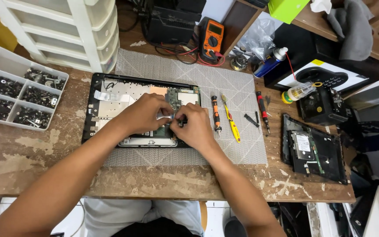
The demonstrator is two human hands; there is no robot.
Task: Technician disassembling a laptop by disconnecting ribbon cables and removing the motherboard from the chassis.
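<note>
An opened laptop base (pixel 110 94) lies on a grey mesh mat (pixel 224 83), its metal frame and green circuit board (pixel 178 94) exposed. Both my hands rest over its right half. My left hand (pixel 143 113) has its fingertips pinched on a small part beside the board. My right hand (pixel 194 126) meets it from the right, fingers curled onto the same spot. The part between the fingertips is too small and too hidden to name.
To the right on the mat lie an orange-black screwdriver (pixel 216 114), a yellow pry tool (pixel 232 125) and a red-handled screwdriver (pixel 262 109). Also around: a compartment tray of screws (pixel 16 94), white drawers (pixel 73 30), a multimeter (pixel 211 39), a removed panel with drive (pixel 314 149), a spray can (pixel 270 61).
</note>
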